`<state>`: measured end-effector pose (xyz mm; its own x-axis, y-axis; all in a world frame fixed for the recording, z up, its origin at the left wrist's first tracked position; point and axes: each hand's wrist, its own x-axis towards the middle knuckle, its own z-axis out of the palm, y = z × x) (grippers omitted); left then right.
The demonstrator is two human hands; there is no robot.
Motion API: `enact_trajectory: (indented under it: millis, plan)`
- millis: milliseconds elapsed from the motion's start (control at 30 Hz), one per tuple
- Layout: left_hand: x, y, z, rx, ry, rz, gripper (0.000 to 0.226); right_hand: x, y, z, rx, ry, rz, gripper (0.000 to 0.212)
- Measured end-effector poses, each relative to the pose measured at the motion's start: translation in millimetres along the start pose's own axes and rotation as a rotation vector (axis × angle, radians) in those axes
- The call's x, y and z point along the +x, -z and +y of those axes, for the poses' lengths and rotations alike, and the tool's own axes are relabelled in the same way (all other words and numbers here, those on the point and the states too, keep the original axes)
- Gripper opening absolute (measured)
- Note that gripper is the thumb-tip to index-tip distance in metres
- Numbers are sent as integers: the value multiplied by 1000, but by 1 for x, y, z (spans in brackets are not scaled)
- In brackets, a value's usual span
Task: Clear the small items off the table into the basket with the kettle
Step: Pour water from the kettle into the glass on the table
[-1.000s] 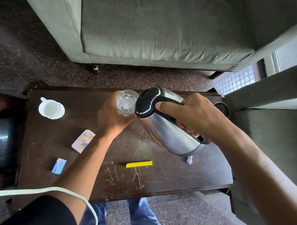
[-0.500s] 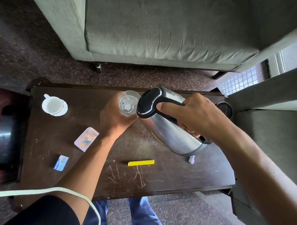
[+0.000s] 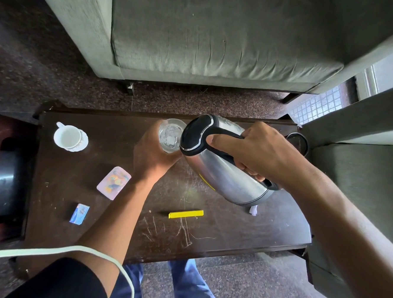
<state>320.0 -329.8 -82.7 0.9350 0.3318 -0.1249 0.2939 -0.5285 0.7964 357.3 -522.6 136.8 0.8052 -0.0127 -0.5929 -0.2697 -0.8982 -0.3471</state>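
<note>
The kettle point(image 3: 223, 163) tilts over the table point(image 3: 239, 232), long axis running near-right to far-left, lid end at the glass point(image 3: 170, 135). The right hand point(image 3: 256, 153) grips its handle; the left hand point(image 3: 152, 155) wraps the glass, perhaps holding water. The pose is unchanged from a second ago.

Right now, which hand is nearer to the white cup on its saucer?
Left. The left hand grips the glass to the right of the white cup; the right hand holds the kettle farther right.
</note>
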Motion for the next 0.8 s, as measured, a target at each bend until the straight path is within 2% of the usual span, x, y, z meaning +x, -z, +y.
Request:
enact_trajectory:
  millis: [800]
  plan:
    - [0, -5, 1, 22, 21, -38, 83, 6, -3, 10, 29, -11, 13, 71]
